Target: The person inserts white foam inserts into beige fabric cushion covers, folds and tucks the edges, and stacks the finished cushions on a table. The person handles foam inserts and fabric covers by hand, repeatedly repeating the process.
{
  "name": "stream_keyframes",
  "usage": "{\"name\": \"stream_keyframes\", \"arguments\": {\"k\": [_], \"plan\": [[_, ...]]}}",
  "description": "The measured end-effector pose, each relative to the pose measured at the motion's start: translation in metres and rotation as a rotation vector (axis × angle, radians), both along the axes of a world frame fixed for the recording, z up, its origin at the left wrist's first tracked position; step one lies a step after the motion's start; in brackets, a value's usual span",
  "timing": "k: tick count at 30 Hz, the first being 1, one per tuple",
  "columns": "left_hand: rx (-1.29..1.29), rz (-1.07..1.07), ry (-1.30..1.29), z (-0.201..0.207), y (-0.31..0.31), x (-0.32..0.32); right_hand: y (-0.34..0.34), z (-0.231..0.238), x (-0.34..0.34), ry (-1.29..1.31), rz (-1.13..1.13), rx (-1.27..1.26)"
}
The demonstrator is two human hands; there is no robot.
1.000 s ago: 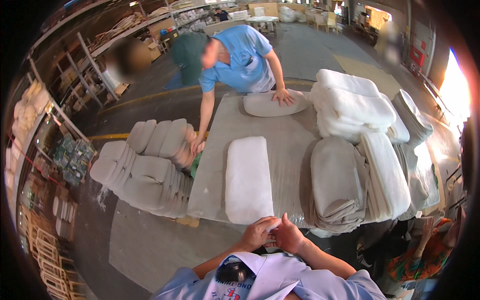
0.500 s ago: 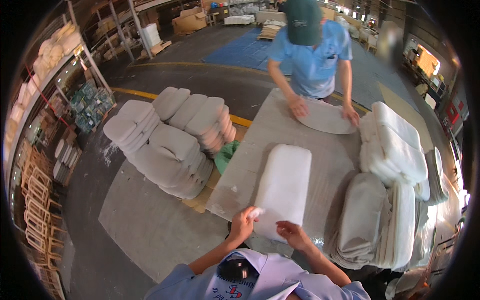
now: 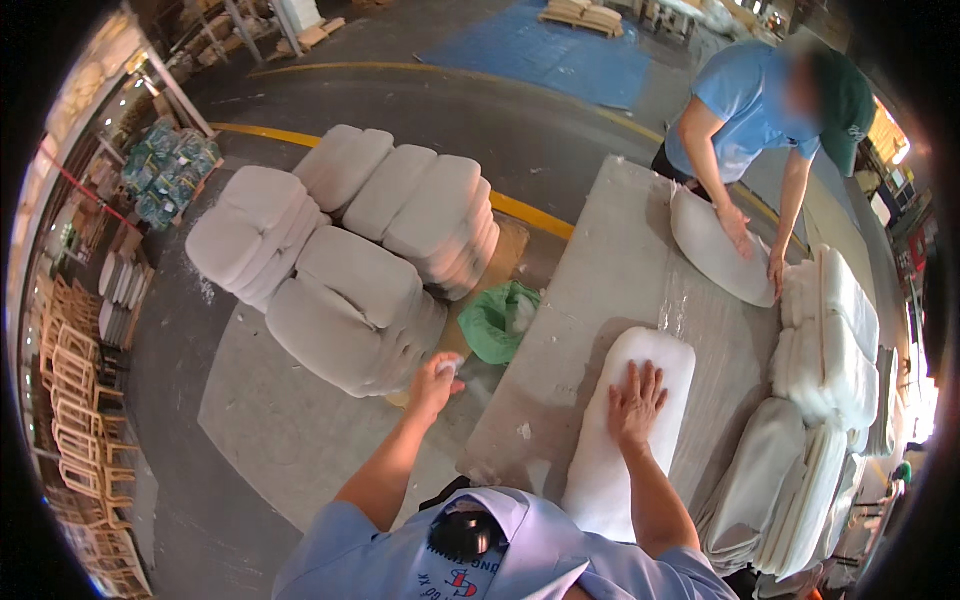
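My right hand point(image 3: 635, 410) lies flat with fingers spread on a long white foam or fibre pad point(image 3: 595, 470), which rests on the near part of the grey worktable point(image 3: 560, 350). Out past the table's left edge, my left hand point(image 3: 430, 390) is closed on a small white tuft of fluff point(image 3: 450, 366). Just beyond that hand stands an open green plastic bag point(image 3: 488, 328) with some white stuff inside. Across the table a person in a blue shirt and dark cap point(image 3: 745, 110) has both hands on another white pad point(image 3: 700, 240).
Tall stacks of pale cushions point(image 3: 345, 310) stand on the floor to the left. Piled white pads point(image 3: 850, 350) and greyish pads point(image 3: 750, 465) line the table's right side. Wooden chair frames point(image 3: 85, 400) and a shelf rack are at far left. A blue sheet point(image 3: 540, 55) covers floor at the back.
My left hand has swung left off the pad with the tuft. My right hand has moved onto the pad and flattened. The other person has leaned right, turning their pad. The view has shifted.
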State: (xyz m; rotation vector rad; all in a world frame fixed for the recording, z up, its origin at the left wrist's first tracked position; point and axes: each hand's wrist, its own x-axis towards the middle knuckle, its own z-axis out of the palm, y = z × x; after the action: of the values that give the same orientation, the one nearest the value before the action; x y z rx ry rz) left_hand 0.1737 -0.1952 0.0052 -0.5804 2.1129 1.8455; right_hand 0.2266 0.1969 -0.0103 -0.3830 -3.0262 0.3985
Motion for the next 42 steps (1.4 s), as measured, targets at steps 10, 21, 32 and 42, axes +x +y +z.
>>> {"name": "stream_keyframes", "arguments": {"k": [10, 21, 32, 42], "plan": [[-0.246, -0.92, 0.4, 0.003, 0.055, -0.101, 0.004, -0.014, -0.009, 0.01, -0.042, 0.007], [-0.477, -1.175, 0.508, -0.045, 0.08, 0.002, 0.007, -0.014, -0.02, 0.012, -0.044, -0.006], [0.031, -0.357, -0.057, -0.127, 0.079, -0.214, 0.011, -0.014, -0.018, -0.018, -0.035, -0.014], [-0.654, -1.453, -0.24, -0.24, 0.164, -0.28, 0.016, -0.026, -0.015, -0.021, -0.039, -0.037]]}}
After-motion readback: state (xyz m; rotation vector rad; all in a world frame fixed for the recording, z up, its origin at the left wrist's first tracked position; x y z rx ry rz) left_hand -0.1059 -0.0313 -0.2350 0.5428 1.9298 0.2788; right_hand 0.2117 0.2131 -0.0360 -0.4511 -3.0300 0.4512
